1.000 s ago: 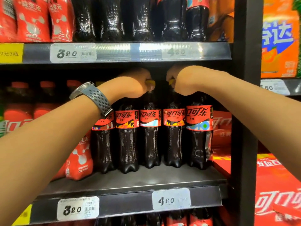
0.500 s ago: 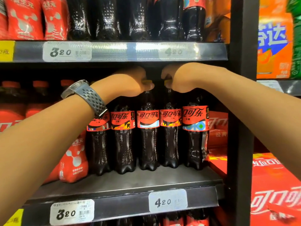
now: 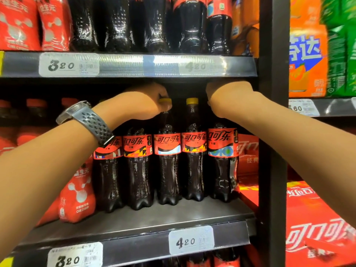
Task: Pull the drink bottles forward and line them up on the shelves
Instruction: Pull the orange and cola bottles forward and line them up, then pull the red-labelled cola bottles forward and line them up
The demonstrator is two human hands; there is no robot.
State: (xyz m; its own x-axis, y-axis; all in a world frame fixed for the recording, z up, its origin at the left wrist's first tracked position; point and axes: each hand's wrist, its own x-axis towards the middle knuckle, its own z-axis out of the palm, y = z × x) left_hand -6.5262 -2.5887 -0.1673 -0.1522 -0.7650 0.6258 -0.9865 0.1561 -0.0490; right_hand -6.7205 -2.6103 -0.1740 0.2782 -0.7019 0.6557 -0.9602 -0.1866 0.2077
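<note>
- Closest to the camera, both forearms reach in from the bottom corners, and there's a grey perforated watch [image 3: 84, 118] on the left wrist.
- Front lip of the shelf [image 3: 134, 245] carries two price tags [image 3: 191, 240], 3.20 on the left and 4.20 on the right.
- A row of five cola bottles [image 3: 194, 164] stands upright a bit back from that lip, red labels facing out. The two on the left sit slightly further forward than the three on the right, so the line isn't straight yet.
- Left of them is a red pouch [image 3: 79, 191], partly behind my left arm.
- Left hand [image 3: 142, 102] is curled around the neck of the middle bottle [image 3: 167, 166], and its yellow cap peeks out right by the fingers.
- Right hand [image 3: 229, 99] is curled down over the top of the far-right bottle [image 3: 223, 162], hiding its cap completely.
- The bottle between the two hands has its yellow cap [image 3: 192, 101] showing and nobody touching it.
- Further back and above, the upper shelf [image 3: 240, 66] holds more dark bottles, tops cut off by the frame.
- Off to the right past the black upright [image 3: 273, 132] are orange and green packs up high and red cola cases lower down.
</note>
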